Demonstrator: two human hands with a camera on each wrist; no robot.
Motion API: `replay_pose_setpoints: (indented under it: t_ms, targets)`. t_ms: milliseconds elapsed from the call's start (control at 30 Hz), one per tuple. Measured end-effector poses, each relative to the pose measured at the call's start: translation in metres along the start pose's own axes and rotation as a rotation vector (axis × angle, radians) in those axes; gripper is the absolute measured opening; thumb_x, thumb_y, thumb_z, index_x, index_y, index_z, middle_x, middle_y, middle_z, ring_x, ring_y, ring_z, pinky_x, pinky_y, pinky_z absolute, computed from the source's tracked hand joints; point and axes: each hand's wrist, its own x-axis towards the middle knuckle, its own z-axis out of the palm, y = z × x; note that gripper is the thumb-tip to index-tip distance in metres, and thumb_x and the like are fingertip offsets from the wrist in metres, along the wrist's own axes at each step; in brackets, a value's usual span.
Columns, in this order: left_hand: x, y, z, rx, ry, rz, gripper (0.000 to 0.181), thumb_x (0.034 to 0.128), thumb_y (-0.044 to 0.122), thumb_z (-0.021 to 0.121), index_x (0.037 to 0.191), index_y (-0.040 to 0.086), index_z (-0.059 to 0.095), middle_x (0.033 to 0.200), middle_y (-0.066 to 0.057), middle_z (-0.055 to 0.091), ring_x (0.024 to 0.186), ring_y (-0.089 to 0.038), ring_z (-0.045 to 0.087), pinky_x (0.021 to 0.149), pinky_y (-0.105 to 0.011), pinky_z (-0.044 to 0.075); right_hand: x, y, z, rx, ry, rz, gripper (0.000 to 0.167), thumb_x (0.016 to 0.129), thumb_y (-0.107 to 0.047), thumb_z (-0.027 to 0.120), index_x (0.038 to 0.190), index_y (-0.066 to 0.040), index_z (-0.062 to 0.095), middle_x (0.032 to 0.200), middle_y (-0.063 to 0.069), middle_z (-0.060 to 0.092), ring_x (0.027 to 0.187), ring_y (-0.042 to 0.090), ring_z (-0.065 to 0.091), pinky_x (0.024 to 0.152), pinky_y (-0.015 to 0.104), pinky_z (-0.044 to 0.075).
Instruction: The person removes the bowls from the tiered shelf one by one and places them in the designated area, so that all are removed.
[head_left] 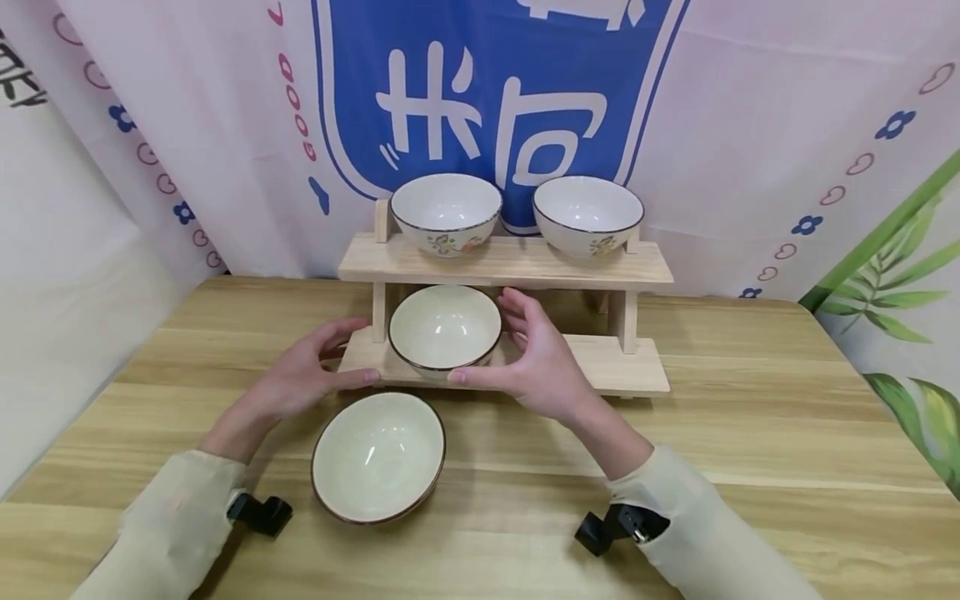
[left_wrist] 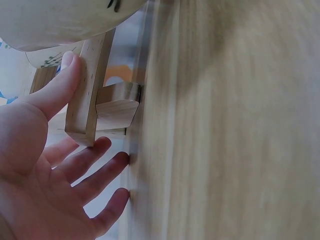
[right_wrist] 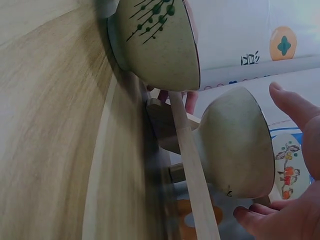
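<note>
A cream bowl with a dark rim (head_left: 446,327) sits on the lower board of a two-tier wooden shelf (head_left: 615,367). My right hand (head_left: 536,358) is spread around its right side, thumb by the front rim and fingers by the far right; the right wrist view shows a gap between thumb and bowl. My left hand (head_left: 311,371) is at the lower board's left end. In the left wrist view its thumb lies along the board (left_wrist: 82,100), while its loosely extended fingers (left_wrist: 100,175) spread past the edge. Another cream bowl (head_left: 378,458) stands on the table in front.
Two white bowls with floral sides, one left (head_left: 446,204) and one right (head_left: 588,208), stand on the upper board. Behind the wooden table (head_left: 750,433) hangs a printed curtain (head_left: 720,125). Each sleeve carries a black wrist mount.
</note>
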Motion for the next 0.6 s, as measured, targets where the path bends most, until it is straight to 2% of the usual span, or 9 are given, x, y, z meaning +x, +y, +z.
replay_pose_setpoints:
  t_ms: [167,300,433,600]
  targets:
    - [0.000,0.000,0.001,-0.011,-0.002,0.000,0.095,0.0955,0.039,0.083,0.168,0.008,0.031,0.165,-0.030,0.042,0.151,-0.049,0.042,0.119,-0.067,0.040,0.005,0.005,0.004,0.022,-0.035,-0.002,0.123,0.077,-0.023,0.099,0.170,-0.007,0.021,0.173,0.012,0.034,0.160,0.027,0.037,0.131,0.041,0.031]
    - [0.000,0.000,0.001,-0.014,-0.002,0.007,0.095,0.0962,0.039,0.083,0.169,0.007,0.030,0.165,-0.030,0.041,0.150,-0.050,0.042,0.118,-0.065,0.043,0.010,0.007,0.008,0.052,-0.054,-0.006,0.123,0.076,-0.022,0.099,0.169,-0.008,0.021,0.166,0.010,0.043,0.154,0.023,0.045,0.130,0.042,0.034]
    - [0.003,0.000,0.000,-0.011,-0.005,0.010,0.096,0.0964,0.040,0.082,0.169,0.007,0.028,0.166,-0.029,0.040,0.150,-0.049,0.042,0.118,-0.065,0.043,0.016,0.007,0.010,0.022,-0.046,0.012,0.125,0.075,-0.026,0.101,0.169,-0.008,0.020,0.159,0.010,0.048,0.145,0.025,0.052,0.126,0.047,0.039]
    - [0.002,0.000,0.000,-0.004,-0.010,-0.001,0.097,0.0963,0.041,0.082,0.169,0.008,0.028,0.167,-0.029,0.039,0.151,-0.049,0.041,0.118,-0.066,0.041,0.020,0.010,0.018,0.012,-0.020,0.022,0.131,0.071,-0.029,0.103,0.169,-0.010,0.018,0.155,0.010,0.051,0.141,0.026,0.055,0.124,0.047,0.040]
